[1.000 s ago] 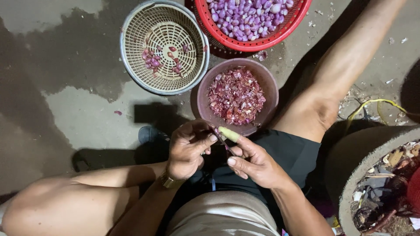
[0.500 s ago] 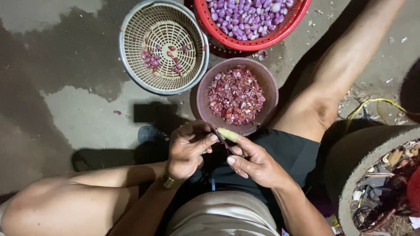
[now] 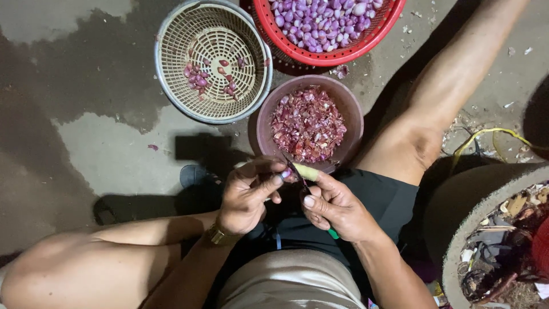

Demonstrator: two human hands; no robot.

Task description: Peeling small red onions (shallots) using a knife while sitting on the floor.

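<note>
My left hand pinches a small purple shallot between thumb and fingertips. My right hand grips a small knife with a yellow-green handle, its dark blade against the shallot. Both hands meet just below the rim of a maroon bowl full of reddish-purple peelings. A gold watch sits on my left wrist. I sit on the floor with bare legs spread to either side.
A beige woven basket with several shallots stands at upper left. A red basket heaped with peeled purple shallots is at top centre. A round concrete container holding rubbish stands at right. The concrete floor is wet and stained.
The hands stay in nearly the same place; the fingers shift slightly as the knife works on the shallot.
</note>
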